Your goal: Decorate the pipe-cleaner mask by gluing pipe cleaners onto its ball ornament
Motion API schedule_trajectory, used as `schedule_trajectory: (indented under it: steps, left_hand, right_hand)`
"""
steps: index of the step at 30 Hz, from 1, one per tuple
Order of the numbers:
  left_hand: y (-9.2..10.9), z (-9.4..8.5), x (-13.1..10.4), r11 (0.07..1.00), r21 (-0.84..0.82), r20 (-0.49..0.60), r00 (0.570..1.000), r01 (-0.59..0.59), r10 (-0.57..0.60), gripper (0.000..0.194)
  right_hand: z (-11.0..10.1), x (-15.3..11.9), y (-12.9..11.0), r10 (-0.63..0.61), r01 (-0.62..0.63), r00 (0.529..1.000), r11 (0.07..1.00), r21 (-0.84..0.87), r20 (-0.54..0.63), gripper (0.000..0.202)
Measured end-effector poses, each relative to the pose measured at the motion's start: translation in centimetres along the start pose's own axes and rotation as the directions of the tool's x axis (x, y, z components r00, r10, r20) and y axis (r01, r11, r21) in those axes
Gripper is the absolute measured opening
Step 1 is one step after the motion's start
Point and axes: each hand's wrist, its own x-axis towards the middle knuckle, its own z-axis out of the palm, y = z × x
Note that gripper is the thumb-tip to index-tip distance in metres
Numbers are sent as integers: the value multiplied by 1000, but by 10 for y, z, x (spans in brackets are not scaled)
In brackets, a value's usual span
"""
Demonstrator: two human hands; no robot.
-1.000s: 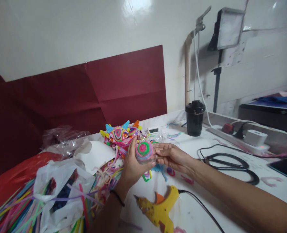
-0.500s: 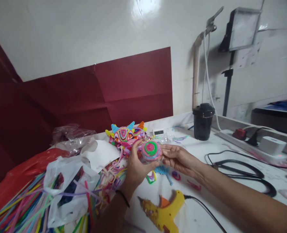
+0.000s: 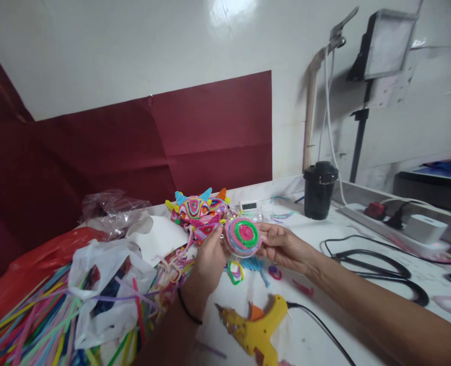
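Observation:
Between my two hands is a round disc (image 3: pixel 244 235) with coiled rings of pink, green and blue pipe cleaner and a clear rim. My left hand (image 3: pixel 213 251) grips its left edge, fingers partly hidden behind it. On the right edge, my right hand (image 3: pixel 281 244) pinches it between thumb and fingers. Just behind sits a colourful pipe-cleaner animal head (image 3: pixel 195 207) with blue horns. Below the hands, a yellow glue gun (image 3: pixel 254 328) lies on the white table, its nozzle pointing left. Small shaped pipe-cleaner pieces, one a green-edged piece (image 3: pixel 235 273), lie near the disc.
Loose pipe cleaners (image 3: pixel 38 325) and a white plastic bag (image 3: pixel 107 290) cover the left side, beside a red bag (image 3: pixel 54 254). A black lidded cup (image 3: pixel 319 190) stands at the back right, near a power strip (image 3: pixel 393 231) and a coiled black cable (image 3: pixel 378 269).
The disc has turned and shifted slightly right, so more of its clear rim shows. My left thumb and fingers have drawn in from around it to its left edge.

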Motion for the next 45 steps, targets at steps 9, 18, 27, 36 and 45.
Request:
schedule_trajectory:
  steps: [9,18,27,36,45]
  left_hand:
    - [1,5,-3,982,-132,44,991,133,-128,19]
    - [-3,10,-8,999,-47,119,993,-9,15,15]
    - [-4,12,-9,999,-48,47,999,-13,15,13]
    - [3,5,-5,997,14,-33,997,-72,72,6]
    - [10,-5,5,980,89,8,984,-178,178,7]
  right_hand:
    - [-5,0,6,-5,5,999,1000,-6,34,35]
    - [-8,0,8,-47,48,997,999,-17,58,36]
    - [-11,-2,10,-58,61,998,995,-74,38,39]
    - [-9,-2,-7,-76,44,995,915,-400,-66,34]
    - [24,-49,-19,333,65,927,310,-948,173,32]
